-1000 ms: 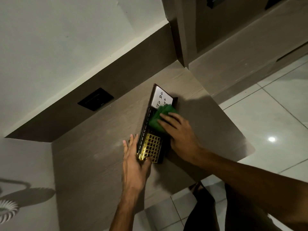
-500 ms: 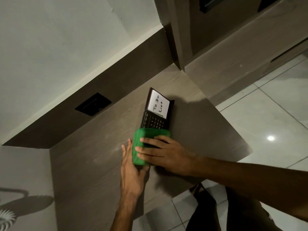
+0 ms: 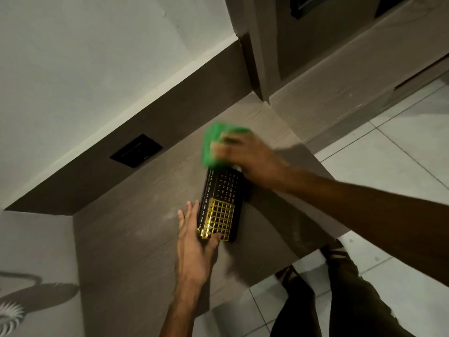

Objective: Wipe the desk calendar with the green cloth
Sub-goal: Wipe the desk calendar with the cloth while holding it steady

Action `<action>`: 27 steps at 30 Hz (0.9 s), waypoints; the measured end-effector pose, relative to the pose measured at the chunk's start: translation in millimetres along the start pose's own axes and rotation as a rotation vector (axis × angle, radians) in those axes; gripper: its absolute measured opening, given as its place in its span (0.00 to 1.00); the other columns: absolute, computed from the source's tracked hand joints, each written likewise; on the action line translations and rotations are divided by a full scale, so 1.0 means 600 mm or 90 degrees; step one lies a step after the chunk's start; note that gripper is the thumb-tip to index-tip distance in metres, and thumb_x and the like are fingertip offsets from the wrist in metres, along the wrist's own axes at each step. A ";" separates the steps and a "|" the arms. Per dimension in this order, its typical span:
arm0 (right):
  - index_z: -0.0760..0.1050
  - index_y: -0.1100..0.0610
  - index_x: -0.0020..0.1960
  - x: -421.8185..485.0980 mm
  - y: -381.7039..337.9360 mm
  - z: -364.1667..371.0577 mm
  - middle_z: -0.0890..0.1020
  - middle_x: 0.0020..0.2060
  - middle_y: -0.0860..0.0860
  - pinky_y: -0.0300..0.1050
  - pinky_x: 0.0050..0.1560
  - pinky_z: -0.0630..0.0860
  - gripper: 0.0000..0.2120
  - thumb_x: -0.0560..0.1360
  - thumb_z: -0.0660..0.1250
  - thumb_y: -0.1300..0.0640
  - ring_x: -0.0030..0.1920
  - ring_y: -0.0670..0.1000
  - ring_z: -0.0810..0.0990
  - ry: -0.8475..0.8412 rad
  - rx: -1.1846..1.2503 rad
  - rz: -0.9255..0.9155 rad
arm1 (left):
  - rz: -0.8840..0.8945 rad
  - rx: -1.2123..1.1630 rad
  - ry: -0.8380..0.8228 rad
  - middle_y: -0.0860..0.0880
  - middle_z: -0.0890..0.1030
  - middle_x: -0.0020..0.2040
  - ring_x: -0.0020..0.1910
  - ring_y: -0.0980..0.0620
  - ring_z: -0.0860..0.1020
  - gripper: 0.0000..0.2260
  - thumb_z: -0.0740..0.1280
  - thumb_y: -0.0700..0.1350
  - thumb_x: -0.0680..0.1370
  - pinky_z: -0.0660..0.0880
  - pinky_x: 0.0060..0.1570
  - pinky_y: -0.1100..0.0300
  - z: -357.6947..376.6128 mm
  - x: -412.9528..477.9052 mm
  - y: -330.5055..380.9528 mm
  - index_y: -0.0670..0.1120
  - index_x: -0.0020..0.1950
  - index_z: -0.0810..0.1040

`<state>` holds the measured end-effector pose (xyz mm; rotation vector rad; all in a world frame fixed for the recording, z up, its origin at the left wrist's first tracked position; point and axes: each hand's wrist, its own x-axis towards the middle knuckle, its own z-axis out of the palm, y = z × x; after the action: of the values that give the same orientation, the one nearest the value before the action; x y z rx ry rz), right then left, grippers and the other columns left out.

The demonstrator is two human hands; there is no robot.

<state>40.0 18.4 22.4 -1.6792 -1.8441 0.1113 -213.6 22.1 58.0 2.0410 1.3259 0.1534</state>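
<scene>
A black desk calendar (image 3: 224,190) with white dates and a gold grid slider lies flat on the brown wooden desk (image 3: 136,229). My left hand (image 3: 194,242) grips its near left corner, fingers along the left edge and thumb on the gold grid. My right hand (image 3: 245,156) presses the folded green cloth (image 3: 211,142) onto the calendar's far end, hiding the white note panel. The hand and cloth are motion-blurred.
A black wall socket plate (image 3: 136,150) sits on the dark backsplash left of the calendar. The desk's right edge drops to a white tiled floor (image 3: 393,171). My legs (image 3: 340,300) stand at the desk's near edge. A wooden cabinet (image 3: 328,57) rises behind.
My right hand swept the green cloth from the calendar's near end up to its far end, uncovering the gold grid and covering the note panel. My left hand kept holding the near corner.
</scene>
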 end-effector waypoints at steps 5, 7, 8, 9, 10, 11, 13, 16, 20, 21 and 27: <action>0.71 0.56 0.70 0.044 0.018 -0.022 0.74 0.68 0.54 0.66 0.68 0.61 0.30 0.70 0.65 0.73 0.71 0.60 0.66 0.113 -0.008 0.203 | -0.008 -0.003 0.003 0.55 0.52 0.80 0.79 0.55 0.44 0.41 0.72 0.39 0.74 0.45 0.77 0.45 0.003 -0.001 0.004 0.56 0.79 0.52; 0.71 0.58 0.70 0.004 -0.022 0.008 0.74 0.68 0.56 0.62 0.68 0.62 0.31 0.68 0.65 0.71 0.71 0.61 0.67 0.055 -0.025 -0.037 | -0.010 0.004 0.005 0.55 0.52 0.80 0.79 0.54 0.43 0.42 0.72 0.39 0.74 0.46 0.77 0.45 0.003 0.000 0.002 0.56 0.79 0.52; 0.70 0.57 0.71 -0.019 -0.040 0.018 0.73 0.69 0.55 0.60 0.68 0.60 0.32 0.67 0.66 0.68 0.72 0.60 0.65 -0.005 -0.030 -0.134 | -0.007 0.009 0.004 0.54 0.52 0.80 0.80 0.53 0.44 0.42 0.73 0.39 0.73 0.47 0.78 0.44 0.003 0.000 0.001 0.56 0.79 0.52; 0.68 0.56 0.72 -0.030 -0.042 0.020 0.71 0.71 0.55 0.59 0.69 0.58 0.33 0.67 0.67 0.67 0.72 0.59 0.64 -0.057 -0.038 -0.175 | -0.003 0.013 0.003 0.54 0.52 0.81 0.80 0.53 0.44 0.42 0.73 0.38 0.73 0.47 0.78 0.44 0.002 0.000 0.000 0.56 0.79 0.53; 0.67 0.55 0.72 -0.028 -0.029 0.019 0.71 0.71 0.55 0.59 0.71 0.58 0.34 0.67 0.67 0.67 0.73 0.58 0.63 -0.058 -0.028 -0.175 | -0.001 0.017 0.004 0.54 0.53 0.80 0.80 0.53 0.44 0.42 0.73 0.38 0.73 0.47 0.77 0.44 0.001 0.000 -0.002 0.56 0.79 0.53; 0.67 0.56 0.73 -0.014 -0.009 0.015 0.71 0.71 0.55 0.62 0.71 0.60 0.34 0.68 0.68 0.68 0.72 0.58 0.64 -0.026 0.002 -0.116 | -0.001 0.020 0.005 0.54 0.53 0.80 0.80 0.53 0.44 0.42 0.73 0.38 0.73 0.47 0.77 0.45 0.002 0.001 -0.003 0.57 0.79 0.53; 0.66 0.56 0.73 0.019 0.031 -0.002 0.70 0.71 0.56 0.65 0.69 0.62 0.33 0.70 0.66 0.70 0.73 0.57 0.63 0.054 0.076 0.110 | -0.004 0.019 0.006 0.55 0.53 0.80 0.80 0.54 0.45 0.42 0.73 0.38 0.73 0.46 0.77 0.46 0.003 0.000 -0.003 0.57 0.79 0.54; 0.63 0.55 0.74 0.045 0.039 -0.013 0.67 0.73 0.53 0.66 0.70 0.58 0.35 0.70 0.64 0.71 0.74 0.55 0.60 0.126 0.085 0.321 | -0.014 0.014 0.016 0.55 0.52 0.80 0.79 0.55 0.44 0.42 0.73 0.38 0.73 0.45 0.77 0.45 0.006 -0.002 0.003 0.56 0.79 0.52; 0.63 0.58 0.74 -0.033 -0.054 0.045 0.68 0.73 0.55 0.64 0.67 0.63 0.42 0.62 0.71 0.71 0.73 0.58 0.62 0.118 0.041 0.150 | 0.010 0.081 0.032 0.54 0.50 0.81 0.80 0.53 0.44 0.47 0.74 0.41 0.72 0.49 0.78 0.45 0.008 0.000 0.009 0.55 0.80 0.45; 0.62 0.58 0.75 -0.063 -0.075 0.064 0.66 0.74 0.55 0.62 0.67 0.62 0.44 0.61 0.72 0.69 0.74 0.58 0.61 0.075 0.026 0.081 | 0.018 0.092 0.030 0.54 0.50 0.81 0.80 0.52 0.44 0.48 0.75 0.41 0.72 0.50 0.78 0.45 0.007 0.001 0.010 0.55 0.80 0.45; 0.63 0.54 0.75 -0.144 -0.042 0.074 0.66 0.74 0.52 0.60 0.68 0.62 0.36 0.70 0.72 0.61 0.74 0.57 0.60 -0.083 -0.012 -0.033 | 0.030 0.097 -0.008 0.55 0.51 0.80 0.80 0.51 0.44 0.47 0.73 0.41 0.74 0.47 0.77 0.45 0.000 0.001 0.012 0.60 0.77 0.42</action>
<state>-5.5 -50.3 -35.0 -1.6706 -1.9882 0.1872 -207.7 21.1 62.3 2.1966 1.3179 0.0620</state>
